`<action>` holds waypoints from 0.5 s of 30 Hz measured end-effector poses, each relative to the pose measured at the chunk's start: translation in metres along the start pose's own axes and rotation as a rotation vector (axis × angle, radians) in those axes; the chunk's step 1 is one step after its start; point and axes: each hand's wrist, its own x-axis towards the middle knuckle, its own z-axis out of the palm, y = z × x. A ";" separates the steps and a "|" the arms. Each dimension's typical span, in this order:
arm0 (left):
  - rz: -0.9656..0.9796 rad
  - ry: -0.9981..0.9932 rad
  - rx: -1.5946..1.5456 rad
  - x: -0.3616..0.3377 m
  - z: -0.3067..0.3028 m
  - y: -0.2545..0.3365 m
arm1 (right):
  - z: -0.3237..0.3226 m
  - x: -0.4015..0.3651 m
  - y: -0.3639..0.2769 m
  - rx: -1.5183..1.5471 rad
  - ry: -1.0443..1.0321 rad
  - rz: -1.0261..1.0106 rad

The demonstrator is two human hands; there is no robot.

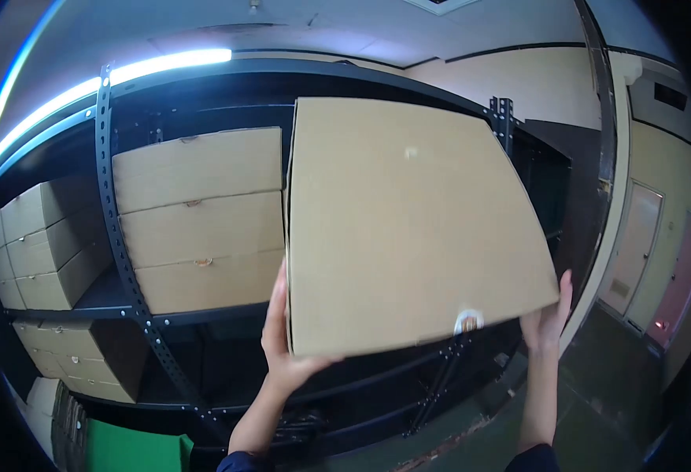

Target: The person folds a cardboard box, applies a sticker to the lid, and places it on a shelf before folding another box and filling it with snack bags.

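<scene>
A large brown cardboard box [416,220] is held up in front of me, its broad face toward the camera and tilted. Near its lower edge sits a small round white sticker or hole [468,321]. My left hand [286,346] grips the lower left corner, fingers up along the side and thumb under the bottom edge. My right hand [546,318] supports the lower right corner, some of its fingers hidden behind the box. Just left of the held box, several similar cardboard boxes [204,228] are stacked on a dark metal shelf [219,315].
More cardboard boxes [38,244] fill the far-left shelf bay, with another stack [78,358] below. A green sheet or box [133,448] and flattened cardboard [50,409] lie bottom left. A perforated upright post [117,197] divides the bays. Doors [633,244] stand at right.
</scene>
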 end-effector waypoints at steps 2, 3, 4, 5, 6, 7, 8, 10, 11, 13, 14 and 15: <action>-0.134 0.183 -0.106 0.027 0.010 -0.014 | 0.000 0.041 0.013 -0.002 -0.114 -0.070; -0.115 0.251 -0.130 0.035 0.012 -0.024 | -0.003 0.054 0.025 -0.117 -0.132 -0.130; -0.096 0.316 -0.155 0.043 0.014 -0.036 | -0.008 0.067 0.034 -0.231 -0.145 -0.193; -0.068 0.259 -0.072 0.047 0.008 -0.054 | -0.013 0.074 0.035 -0.412 -0.135 -0.125; 0.025 0.320 -0.075 0.050 0.015 -0.058 | -0.013 0.081 0.038 -0.401 -0.098 -0.110; 0.117 0.377 -0.077 0.053 0.025 -0.059 | -0.008 0.090 0.042 -0.387 -0.060 -0.093; 0.209 0.434 -0.080 0.055 0.032 -0.060 | -0.003 0.099 0.046 -0.372 -0.023 -0.075; 0.225 0.368 -0.001 0.055 0.034 -0.064 | 0.004 0.115 0.050 -0.367 -0.032 -0.195; 0.227 0.368 0.053 0.056 0.036 -0.067 | 0.004 0.123 0.052 -0.367 -0.041 -0.251; 0.217 0.374 0.118 0.059 0.039 -0.070 | -0.002 0.139 0.060 -0.329 -0.070 -0.260; 0.213 0.407 0.129 0.063 0.039 -0.074 | -0.006 0.148 0.064 -0.304 -0.086 -0.263; 0.210 0.438 0.142 0.068 0.039 -0.076 | -0.010 0.156 0.069 -0.306 -0.131 -0.271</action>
